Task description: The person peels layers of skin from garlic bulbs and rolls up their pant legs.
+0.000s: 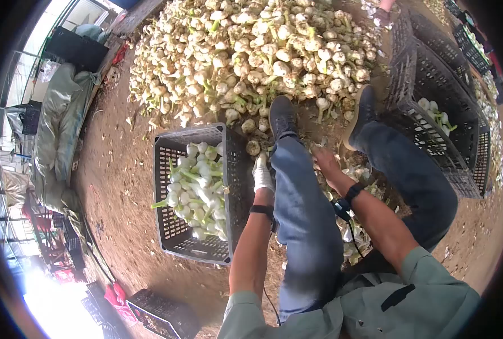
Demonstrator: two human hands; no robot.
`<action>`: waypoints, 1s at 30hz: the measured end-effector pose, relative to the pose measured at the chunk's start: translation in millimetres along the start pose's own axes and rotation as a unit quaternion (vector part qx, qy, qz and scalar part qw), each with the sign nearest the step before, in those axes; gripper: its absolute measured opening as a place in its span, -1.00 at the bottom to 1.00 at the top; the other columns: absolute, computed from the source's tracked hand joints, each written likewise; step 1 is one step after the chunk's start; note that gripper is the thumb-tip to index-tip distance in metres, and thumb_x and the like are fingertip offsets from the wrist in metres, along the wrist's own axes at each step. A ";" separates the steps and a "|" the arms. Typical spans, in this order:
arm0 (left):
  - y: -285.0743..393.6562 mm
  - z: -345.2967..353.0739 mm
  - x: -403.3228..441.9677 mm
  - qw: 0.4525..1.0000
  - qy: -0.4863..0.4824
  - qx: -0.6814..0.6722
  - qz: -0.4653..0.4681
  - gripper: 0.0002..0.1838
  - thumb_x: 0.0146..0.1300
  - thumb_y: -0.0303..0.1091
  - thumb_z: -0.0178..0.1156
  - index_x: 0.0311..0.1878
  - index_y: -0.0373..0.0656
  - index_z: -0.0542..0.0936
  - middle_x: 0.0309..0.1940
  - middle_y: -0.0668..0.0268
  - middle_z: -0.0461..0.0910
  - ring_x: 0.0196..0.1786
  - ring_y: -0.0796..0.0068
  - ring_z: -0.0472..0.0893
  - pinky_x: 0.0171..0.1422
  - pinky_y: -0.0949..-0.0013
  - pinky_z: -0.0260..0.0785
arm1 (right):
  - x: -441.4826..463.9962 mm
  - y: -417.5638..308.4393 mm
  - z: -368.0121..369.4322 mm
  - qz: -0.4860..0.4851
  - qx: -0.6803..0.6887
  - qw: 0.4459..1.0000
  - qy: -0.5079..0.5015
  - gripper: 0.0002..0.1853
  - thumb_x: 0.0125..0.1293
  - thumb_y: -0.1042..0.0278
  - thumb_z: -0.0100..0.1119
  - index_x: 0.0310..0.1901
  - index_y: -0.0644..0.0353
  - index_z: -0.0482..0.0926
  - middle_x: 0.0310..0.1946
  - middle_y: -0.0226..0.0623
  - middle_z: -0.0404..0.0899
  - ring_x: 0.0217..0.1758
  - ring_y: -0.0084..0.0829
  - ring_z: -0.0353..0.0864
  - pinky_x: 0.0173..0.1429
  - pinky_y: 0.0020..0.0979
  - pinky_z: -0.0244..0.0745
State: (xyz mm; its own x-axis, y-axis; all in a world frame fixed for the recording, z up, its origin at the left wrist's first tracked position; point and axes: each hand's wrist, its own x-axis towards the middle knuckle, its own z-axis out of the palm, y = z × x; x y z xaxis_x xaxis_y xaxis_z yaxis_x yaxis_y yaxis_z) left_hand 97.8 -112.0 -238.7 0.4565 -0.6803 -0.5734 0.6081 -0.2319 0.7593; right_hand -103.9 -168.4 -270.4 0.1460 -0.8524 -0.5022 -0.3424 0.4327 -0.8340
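Observation:
My left hand point(262, 174), in a white glove, is between a black plastic crate and my left trouser leg. Its fingers are partly hidden by the leg, and a garlic bulb point(253, 148) lies just beyond them. My bare right hand point(327, 163) is low between my legs with its fingers curled inward; what they hold, if anything, is too small to make out. To the left stands the black crate point(193, 253), part filled with trimmed white garlic bulbs point(197, 189) with short green stems. Garlic skins and scraps point(359, 169) lie under my right forearm.
A large heap of untrimmed garlic point(251, 56) spreads in front of my shoes. Stacked black crates point(432, 73) stand at the right, a few bulbs inside the nearest. Another person's hand point(382, 16) shows at top right. Covered bundles point(59, 130) line the left side.

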 end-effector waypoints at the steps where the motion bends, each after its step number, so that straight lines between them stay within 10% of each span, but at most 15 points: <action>1: -0.9 1.7 6.8 0.997 0.009 -0.051 -0.052 -0.61 0.33 -0.15 0.24 0.09 -0.20 0.60 -0.09 0.38 0.62 -0.11 0.54 0.54 0.05 0.42 0.41 | -3.7 -21.2 10.0 -0.013 0.127 0.992 0.018 -0.37 0.39 -0.13 0.03 0.19 0.32 0.47 -0.01 -0.05 0.61 0.07 -0.24 0.60 0.19 -0.27 0.43; 3: -22.6 -8.7 36.8 1.000 -0.013 0.003 -0.007 -0.59 0.24 -0.29 0.31 0.13 -0.22 0.58 -0.08 0.34 0.63 -0.10 0.48 0.57 0.05 0.43 0.42 | -7.9 -34.9 10.1 -0.012 0.137 0.989 -0.046 -0.30 0.38 -0.05 0.10 0.35 0.34 0.30 0.26 -0.03 0.43 0.28 -0.20 0.44 0.32 -0.33 0.32; 11: 6.6 -20.1 -17.0 0.992 -0.095 0.078 0.007 -0.72 0.18 -0.43 0.26 -0.03 -0.25 0.65 -0.25 0.33 0.66 -0.23 0.53 0.59 -0.08 0.48 0.42 | -44.8 -45.2 -5.9 -0.033 0.150 0.987 -0.053 -0.70 0.30 0.18 0.22 -0.31 0.32 0.54 -0.45 -0.41 0.51 -0.36 -0.59 0.41 -0.24 -0.43 0.35; 14: 41.8 -21.1 -77.0 0.978 -0.104 0.168 0.062 -0.88 0.14 -0.49 0.16 -0.25 -0.25 0.61 -0.40 0.46 0.58 -0.37 0.68 0.47 -0.24 0.57 0.34 | -85.3 -75.6 -27.9 -0.091 0.104 0.985 -0.101 -0.75 0.26 0.24 0.21 -0.28 0.32 0.54 -0.40 -0.40 0.51 -0.33 -0.59 0.42 -0.23 -0.45 0.34; 30: 26.4 -28.6 -110.5 0.993 -0.097 0.046 0.050 -0.81 0.22 -0.64 0.13 -0.12 -0.23 0.58 -0.27 0.41 0.59 -0.23 0.64 0.52 -0.06 0.53 0.39 | -174.5 -95.4 -39.0 -0.075 0.165 0.979 -0.094 -0.66 0.32 0.13 0.16 -0.23 0.33 0.55 -0.36 -0.35 0.54 -0.29 -0.54 0.43 -0.20 -0.41 0.35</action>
State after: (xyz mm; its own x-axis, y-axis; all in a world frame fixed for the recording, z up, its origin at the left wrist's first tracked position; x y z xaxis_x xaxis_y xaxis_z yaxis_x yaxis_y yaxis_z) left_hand 82.0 -23.0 -164.1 0.3726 -0.8226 -0.4296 0.5001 -0.2119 0.8396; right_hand -132.9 -72.5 -94.3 0.3498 -0.8581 -0.3760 0.0101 0.4048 -0.9144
